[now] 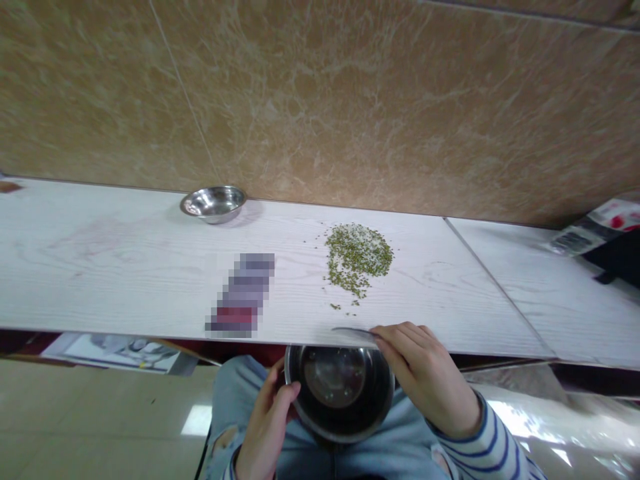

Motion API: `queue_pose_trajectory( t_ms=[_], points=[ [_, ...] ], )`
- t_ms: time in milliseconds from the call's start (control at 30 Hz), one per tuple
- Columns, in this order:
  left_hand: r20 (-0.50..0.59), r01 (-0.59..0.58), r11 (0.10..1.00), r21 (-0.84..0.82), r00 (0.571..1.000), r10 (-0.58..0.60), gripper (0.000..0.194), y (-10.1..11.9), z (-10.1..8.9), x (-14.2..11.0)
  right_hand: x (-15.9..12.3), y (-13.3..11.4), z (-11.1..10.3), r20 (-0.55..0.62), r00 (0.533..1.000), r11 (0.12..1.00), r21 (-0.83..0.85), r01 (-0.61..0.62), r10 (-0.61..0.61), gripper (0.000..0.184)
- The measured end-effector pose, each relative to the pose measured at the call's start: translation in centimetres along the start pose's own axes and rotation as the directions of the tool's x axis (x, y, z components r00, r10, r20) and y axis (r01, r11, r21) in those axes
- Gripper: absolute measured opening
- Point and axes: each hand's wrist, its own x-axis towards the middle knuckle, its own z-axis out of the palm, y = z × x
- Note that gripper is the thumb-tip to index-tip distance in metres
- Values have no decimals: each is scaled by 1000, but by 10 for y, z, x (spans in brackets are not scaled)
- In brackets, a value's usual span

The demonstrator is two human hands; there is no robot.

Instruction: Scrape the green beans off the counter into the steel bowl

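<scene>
A steel bowl (pixel 340 390) sits on my lap just below the table's front edge. My left hand (pixel 267 423) grips its left rim, thumb over the edge. My right hand (pixel 425 377) rests over the bowl's right rim, its fingers closed on a thin grey flat piece (pixel 353 331) lying at the table edge. A heap of small green beans mixed with white grains (pixel 357 257) lies on the white table (pixel 125 267), a little beyond my right hand.
A second, smaller steel bowl (pixel 214 203) stands at the back of the table by the brown marble wall. A blurred-out flat object (pixel 243 295) lies left of the heap. Packets (pixel 595 230) lie at the far right.
</scene>
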Motion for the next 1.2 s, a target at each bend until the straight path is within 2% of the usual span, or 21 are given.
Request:
queue_pose_trajectory(
  t_ms=[167,400,533,767,933,1067,1200],
  points=[
    [-19,3,1000,-9,1000,-4,56,-1,-2,1,-1,14,-2,-56,997,995,-91,-48,43,24],
    [16,32,999,-42,999,-31,56,-1,0,4,2,20,0,-22,999,990,-129,-49,46,26],
    [11,1,999,-35,1000,-1,54,-2,-2,4,6,23,4,-36,998,989,-140,-56,52,25],
    [-20,26,1000,-8,999,-27,55,-1,-1,4,19,1,19,-31,1000,999,-41,-6,4,20],
    [-18,21,1000,-10,1000,-21,54,1,0,3,40,-18,35,-17,1000,997,-75,-26,25,18],
    [-31,16,1000,3,999,-16,57,0,-4,4,48,-19,41,-16,998,993,-98,-61,60,18],
    [12,17,1000,-12,1000,-17,56,0,-5,6,46,-12,42,-29,995,988,-119,-99,96,19]
  ],
)
